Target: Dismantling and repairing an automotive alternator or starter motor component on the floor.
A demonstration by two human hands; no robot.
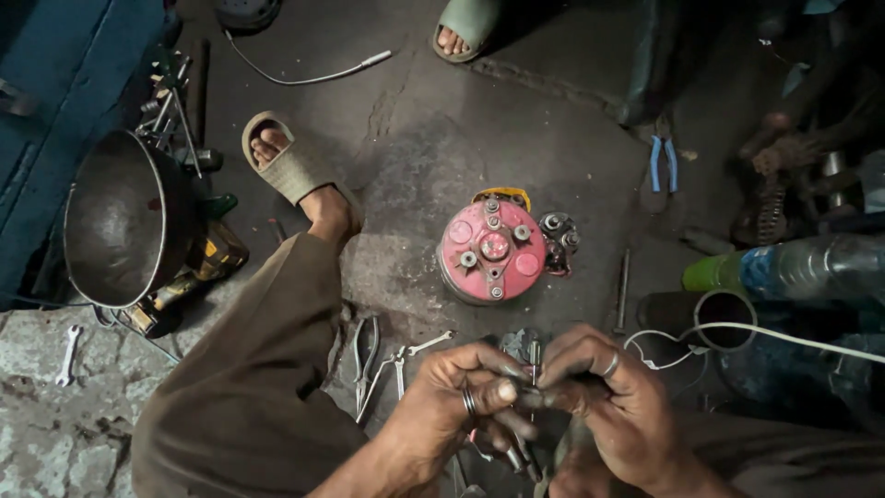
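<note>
1. Head view, nearest: left hand [452, 397], ringed, and right hand [604, 397], also ringed, meet low in the frame; the fingers of both are pinched together on a small dark metal part [533, 392], which sits between the two sets of fingertips. A thin rod stands up from the part; finer detail cannot be told
2. Beside the left hand: the person's brown-clad knee [249, 387], and on the floor next to it pliers [366, 355] and small spanners [419, 349]
3. Just beyond the hands: a round red motor housing [489, 254] with bolts on its face, resting on the concrete floor [415, 138], apart from both hands; a metal rod [624, 288] lies to its right
4. Right side: a white cable [784, 337] crossing a dark tube [724, 318], and a green and blue bottle [784, 267]
5. Left side: a metal bowl [120, 221], a lone spanner [67, 355], and a sandalled foot [290, 166]
6. Farthest: blue-handled pliers [663, 161], a second sandalled foot [466, 32], and another person's hands [779, 148] at the upper right edge
</note>
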